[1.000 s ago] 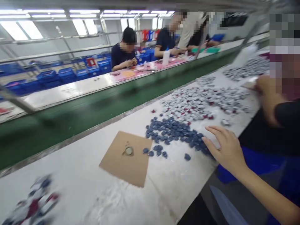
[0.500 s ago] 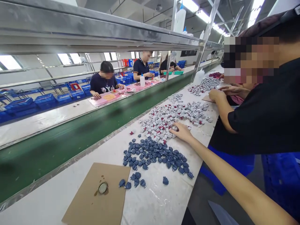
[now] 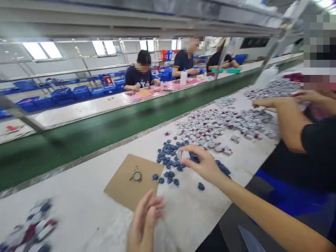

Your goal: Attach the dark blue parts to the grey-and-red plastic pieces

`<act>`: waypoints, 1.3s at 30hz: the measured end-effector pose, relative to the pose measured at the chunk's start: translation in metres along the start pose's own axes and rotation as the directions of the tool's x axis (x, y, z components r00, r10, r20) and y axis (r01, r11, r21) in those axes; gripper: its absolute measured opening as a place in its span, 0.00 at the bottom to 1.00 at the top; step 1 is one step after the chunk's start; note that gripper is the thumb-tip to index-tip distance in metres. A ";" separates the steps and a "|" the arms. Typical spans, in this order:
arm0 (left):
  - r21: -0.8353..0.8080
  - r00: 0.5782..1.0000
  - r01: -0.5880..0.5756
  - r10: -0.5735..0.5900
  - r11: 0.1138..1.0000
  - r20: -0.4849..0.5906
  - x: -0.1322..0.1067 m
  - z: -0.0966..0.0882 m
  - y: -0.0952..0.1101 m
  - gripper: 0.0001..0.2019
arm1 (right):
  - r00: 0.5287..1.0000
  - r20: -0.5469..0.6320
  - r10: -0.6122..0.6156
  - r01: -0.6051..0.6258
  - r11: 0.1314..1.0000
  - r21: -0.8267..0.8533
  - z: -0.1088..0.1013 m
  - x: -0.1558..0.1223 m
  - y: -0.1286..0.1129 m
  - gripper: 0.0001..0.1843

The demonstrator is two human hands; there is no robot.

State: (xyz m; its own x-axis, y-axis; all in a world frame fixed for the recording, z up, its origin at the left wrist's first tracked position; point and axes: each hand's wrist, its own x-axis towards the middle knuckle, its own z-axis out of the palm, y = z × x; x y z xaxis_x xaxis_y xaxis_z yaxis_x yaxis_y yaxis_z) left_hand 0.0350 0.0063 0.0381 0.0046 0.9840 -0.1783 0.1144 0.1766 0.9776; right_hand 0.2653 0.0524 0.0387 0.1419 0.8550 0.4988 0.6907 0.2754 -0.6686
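Observation:
My right hand (image 3: 203, 163) pinches a small whitish piece (image 3: 184, 154), blurred by motion, above the pile of dark blue molded pieces (image 3: 168, 152). Behind that pile spreads a larger heap of grey-white and dark red pieces (image 3: 210, 124). Low in the view my left hand (image 3: 147, 220) is raised over the table, fingers loosely curled and apart, holding nothing visible. Just beyond it lies a brown cardboard sheet (image 3: 122, 189) with a bottle cap (image 3: 137, 176) and dark wet spots around it. Several blue pieces rest at the cardboard's right edge.
A blurred cluster of mixed pieces (image 3: 31, 227) lies at the lower left. A green conveyor belt (image 3: 105, 129) runs along the table's far side. At right, a co-worker's arm (image 3: 291, 112) reaches over the table. A metal shelf (image 3: 131, 21) crosses overhead.
My right hand has come back from the grey-white heap toward me with a whitish piece in its fingers. My left hand has entered from below. The view has turned left.

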 end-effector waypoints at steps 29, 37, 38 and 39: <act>-0.396 0.974 0.176 -0.219 0.901 -0.066 0.000 -0.060 -0.026 0.13 | 0.808 0.553 0.202 -0.064 0.964 -0.260 0.034 -0.032 -0.011 0.03; -0.529 0.964 0.175 -0.254 0.830 -0.080 0.000 -0.066 -0.040 0.16 | 0.758 0.651 0.053 -0.022 0.998 -0.055 0.087 0.007 -0.047 0.11; -0.559 0.962 0.187 -0.265 0.808 -0.061 0.001 -0.066 -0.040 0.16 | 0.770 0.638 0.024 0.016 0.998 -0.057 0.097 0.012 -0.049 0.11; -0.587 0.959 0.202 -0.279 0.784 -0.042 0.001 -0.067 -0.040 0.17 | 0.778 0.629 -0.013 0.075 0.994 -0.073 0.105 0.017 -0.050 0.11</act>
State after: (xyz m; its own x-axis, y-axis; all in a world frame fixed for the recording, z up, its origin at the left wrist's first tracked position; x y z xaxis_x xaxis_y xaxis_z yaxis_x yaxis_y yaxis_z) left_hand -0.0364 0.0020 0.0064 -0.0691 0.8957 -0.4392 -0.4924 0.3522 0.7959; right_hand 0.1584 0.0995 0.0227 -0.3443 0.9376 0.0499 0.7493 0.3063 -0.5872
